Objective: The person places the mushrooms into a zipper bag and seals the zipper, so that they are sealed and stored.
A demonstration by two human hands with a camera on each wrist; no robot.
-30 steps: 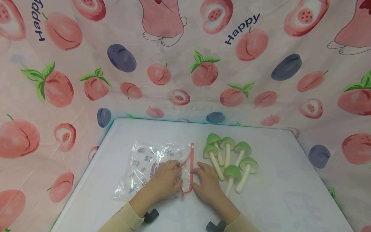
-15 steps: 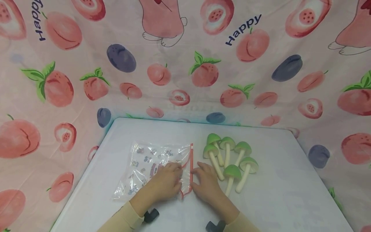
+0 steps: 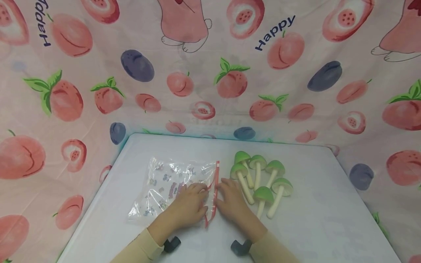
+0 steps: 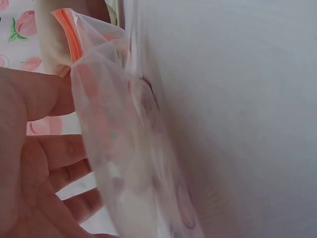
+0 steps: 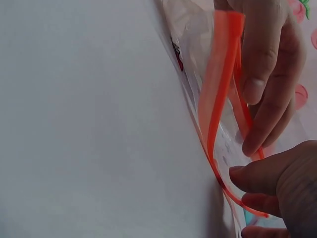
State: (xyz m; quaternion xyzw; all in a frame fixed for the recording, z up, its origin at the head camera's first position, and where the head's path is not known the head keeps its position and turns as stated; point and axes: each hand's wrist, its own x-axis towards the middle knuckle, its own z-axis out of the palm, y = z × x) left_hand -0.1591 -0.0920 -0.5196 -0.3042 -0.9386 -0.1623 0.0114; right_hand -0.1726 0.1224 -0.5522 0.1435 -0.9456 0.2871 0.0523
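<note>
Fabric (image 3: 204,69) with printed fruit is being seen left of, behind and right of the white table (image 3: 329,204). Left of centre on the tabletop, a clear bag (image 3: 164,182) with small printed figures is lying flat-ish, its mouth being pointed right. Left arm is being covered by a beige sleeve (image 3: 141,246); a black device (image 3: 172,244) is being seen beside the cuff.

Bag film is being touched near the mouth by the left hand (image 3: 190,204); per left wrist view, its digits are being held wide, thumb clear of the fingers. Mouth is being edged by red strips (image 5: 218,104), with a gap being shown between them in the right wrist view.

Outer strip is being touched by the right hand (image 3: 232,201); thumb and nearest finger are being held narrow. Whether the strip is being pinched cannot be told.

Just right of that hand, six green-capped mushrooms (image 3: 264,194) are lying clustered, caps being pointed toward the table's far edge; nearest stem is being partly hidden by the wrist.
</note>
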